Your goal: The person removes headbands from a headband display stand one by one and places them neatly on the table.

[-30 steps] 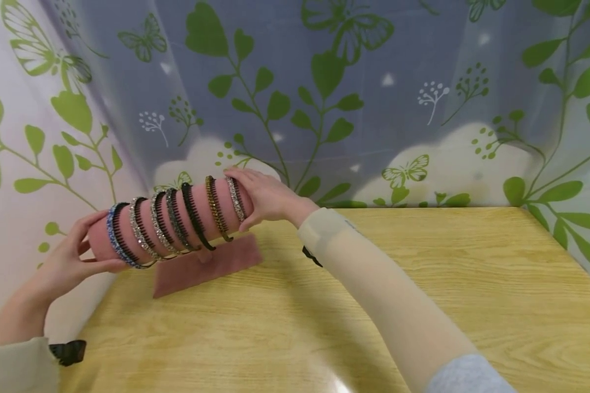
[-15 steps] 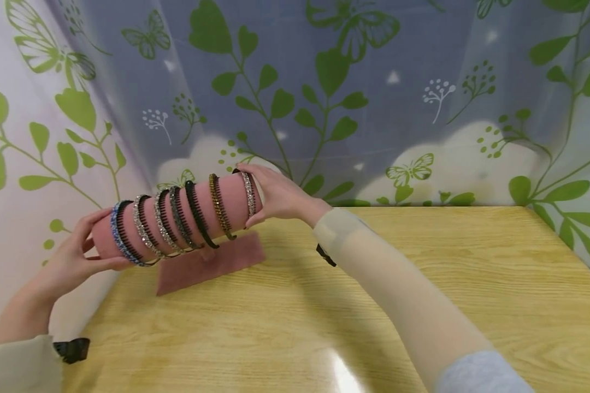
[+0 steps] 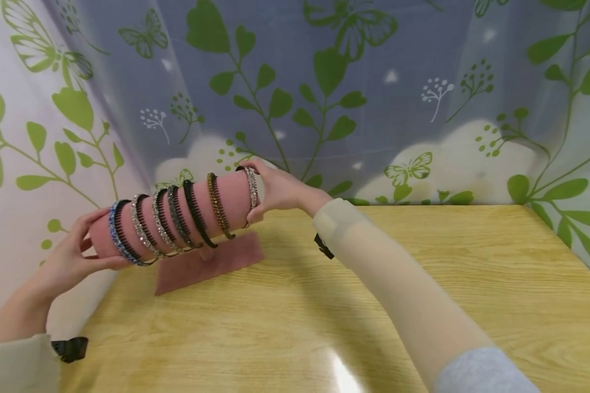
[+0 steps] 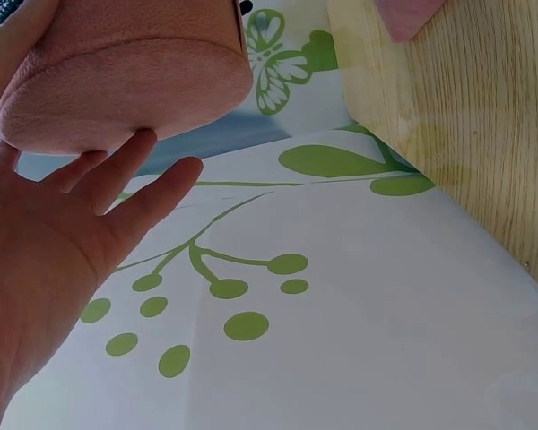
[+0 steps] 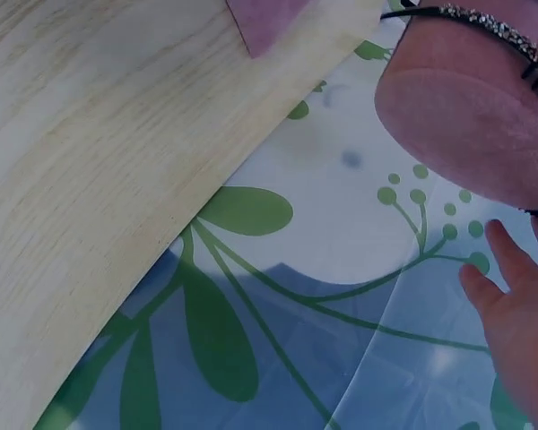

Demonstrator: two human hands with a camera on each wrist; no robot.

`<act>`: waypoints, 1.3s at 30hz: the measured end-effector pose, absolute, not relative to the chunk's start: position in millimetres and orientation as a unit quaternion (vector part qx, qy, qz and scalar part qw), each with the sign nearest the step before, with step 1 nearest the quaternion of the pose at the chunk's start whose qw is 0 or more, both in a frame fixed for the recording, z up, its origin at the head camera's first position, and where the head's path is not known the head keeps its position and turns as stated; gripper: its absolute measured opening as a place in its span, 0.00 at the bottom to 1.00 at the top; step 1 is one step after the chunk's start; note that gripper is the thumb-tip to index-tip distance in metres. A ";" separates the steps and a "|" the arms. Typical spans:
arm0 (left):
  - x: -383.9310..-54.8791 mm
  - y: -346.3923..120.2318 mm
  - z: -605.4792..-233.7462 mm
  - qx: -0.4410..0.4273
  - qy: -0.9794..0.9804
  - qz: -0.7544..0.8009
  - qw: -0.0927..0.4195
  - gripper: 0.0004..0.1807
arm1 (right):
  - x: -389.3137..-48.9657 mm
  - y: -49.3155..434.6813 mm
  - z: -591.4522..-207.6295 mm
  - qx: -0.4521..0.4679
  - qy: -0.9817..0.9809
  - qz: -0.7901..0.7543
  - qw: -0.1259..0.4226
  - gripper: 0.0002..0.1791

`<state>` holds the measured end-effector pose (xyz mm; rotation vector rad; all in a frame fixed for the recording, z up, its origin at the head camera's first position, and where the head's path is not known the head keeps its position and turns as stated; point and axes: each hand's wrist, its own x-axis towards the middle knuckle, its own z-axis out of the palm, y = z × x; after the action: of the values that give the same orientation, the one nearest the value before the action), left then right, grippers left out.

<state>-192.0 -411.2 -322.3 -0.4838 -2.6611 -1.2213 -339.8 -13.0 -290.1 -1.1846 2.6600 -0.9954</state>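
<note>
A pink plush headband stand point(image 3: 233, 194) has a tilted roll above a flat base point(image 3: 208, 267). Several toothed headbands circle the roll: a blue one point(image 3: 115, 232) at the left, silver and dark ones point(image 3: 194, 213) along the middle, then a gold one point(image 3: 218, 204). My left hand point(image 3: 66, 262) grips the roll's left end, thumb in front and fingers behind. At the right end, my right hand point(image 3: 282, 188) holds a silver rhinestone headband point(image 3: 252, 188) between thumb and fingers. That headband point(image 5: 489, 25) sits near the roll's end face in the right wrist view.
The stand is on a wood-grain table point(image 3: 423, 284), towards its left side. Behind and to the left hangs a curtain point(image 3: 373, 109) printed with leaves and butterflies. Each wrist wears a black strap point(image 3: 71, 349).
My right hand has moved right along the roll, bringing the silver headband closer to the end. The left hand keeps its grip on the stand's left end.
</note>
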 end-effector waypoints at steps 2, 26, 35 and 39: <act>-193.3 -410.7 -321.9 -0.162 -0.892 -0.413 0.084 0.57 | -341.9 -11.1 -289.3 -0.380 0.861 -0.336 0.042 0.63; -190.3 -410.7 -321.8 -0.169 -0.896 -0.403 0.080 0.56 | -339.4 34.9 -337.9 -0.293 0.858 -0.419 0.037 0.60; -192.4 -410.6 -323.3 -0.182 -0.890 -0.410 0.085 0.57 | -329.0 71.5 -338.6 -0.287 0.853 -0.436 0.012 0.58; -191.3 -410.5 -324.0 -0.175 -0.892 -0.408 0.089 0.57 | -327.2 83.3 -337.9 -0.284 0.850 -0.444 0.003 0.57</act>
<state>-191.3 -410.5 -324.0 -0.5219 -2.6523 -1.2132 -327.2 83.3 -337.9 -0.8900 2.6652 -1.3908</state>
